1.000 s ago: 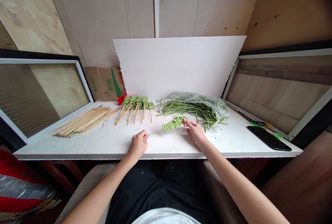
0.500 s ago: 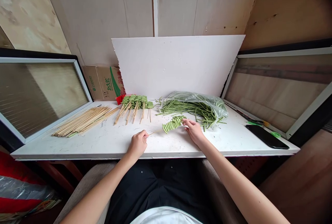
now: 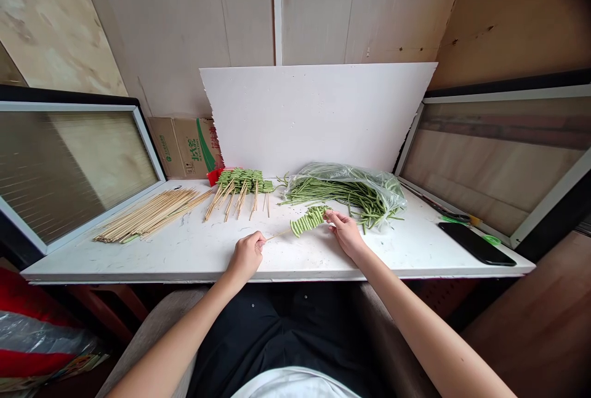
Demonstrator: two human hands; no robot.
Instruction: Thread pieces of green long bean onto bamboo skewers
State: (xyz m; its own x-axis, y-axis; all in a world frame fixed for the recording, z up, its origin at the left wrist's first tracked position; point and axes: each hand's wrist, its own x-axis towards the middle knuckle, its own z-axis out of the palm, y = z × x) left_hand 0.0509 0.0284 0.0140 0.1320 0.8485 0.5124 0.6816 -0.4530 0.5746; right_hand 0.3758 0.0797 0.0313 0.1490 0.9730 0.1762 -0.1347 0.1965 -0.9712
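Note:
My left hand (image 3: 248, 254) is closed around the bare end of a thin wooden skewer (image 3: 279, 235). Toward its other end, a green bean (image 3: 307, 221) is threaded in tight zigzag folds. The fingers of my right hand (image 3: 344, 227) pinch the far right end of these folds. The skewer is held above the white table, tilted up to the right. Just behind my right hand lies a clear plastic bag (image 3: 385, 184) with many loose long green beans (image 3: 318, 190) spilling from its front.
Finished bean skewers (image 3: 242, 181) lie stacked at the back, sticks toward me. Many bare skewers (image 3: 150, 214) are piled left. A cardboard box (image 3: 184, 147) and white board (image 3: 318, 118) stand behind. A black phone (image 3: 475, 243) lies at right. Framed glass panels flank the table (image 3: 184, 262).
Both hands stay almost in place. More of the bare skewer now shows between my left hand and the folded bean; the view has shifted very slightly.

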